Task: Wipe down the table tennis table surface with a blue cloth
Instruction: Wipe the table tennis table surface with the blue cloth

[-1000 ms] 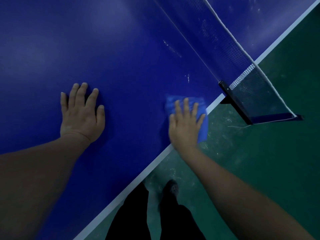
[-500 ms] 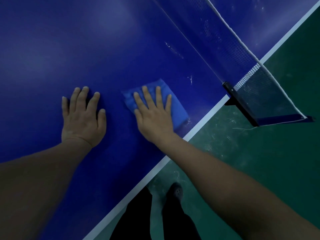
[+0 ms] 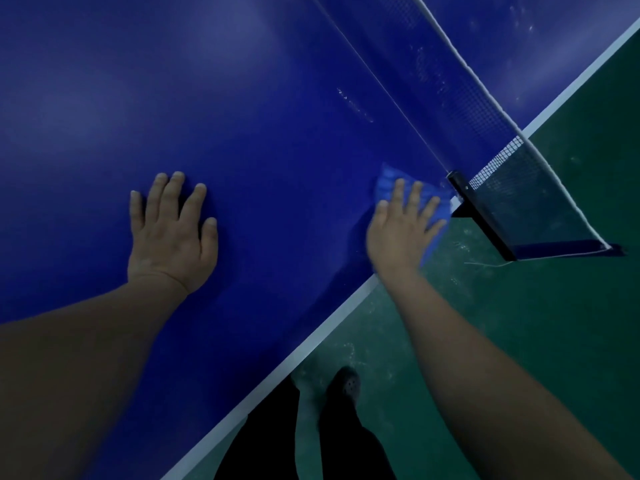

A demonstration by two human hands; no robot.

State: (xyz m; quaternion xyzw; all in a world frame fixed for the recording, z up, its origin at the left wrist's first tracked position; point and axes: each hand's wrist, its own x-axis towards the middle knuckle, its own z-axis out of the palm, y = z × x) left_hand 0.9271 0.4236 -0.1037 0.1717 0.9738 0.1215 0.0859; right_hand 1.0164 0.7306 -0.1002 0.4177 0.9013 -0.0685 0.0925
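The dark blue table tennis table (image 3: 263, 98) fills the upper left of the head view, its white edge line running diagonally. My right hand (image 3: 401, 230) presses flat with straight fingers on a bright blue cloth (image 3: 389, 181) at the table's edge, right beside the net post. Part of the cloth hangs over the edge under my palm. My left hand (image 3: 171, 233) rests flat on the table surface, fingers spread, well left of the cloth.
The net (image 3: 485, 109) runs diagonally from the top to its black post clamp (image 3: 481, 216) at the table edge. White smudges (image 3: 353, 105) mark the surface near the net. Green floor (image 3: 536, 323) lies to the right, with my dark-trousered legs and a shoe (image 3: 343, 386) below.
My right hand has slid the cloth from the middle of the table, near my left hand, rightward to the edge by the net post. My left hand has stayed put.
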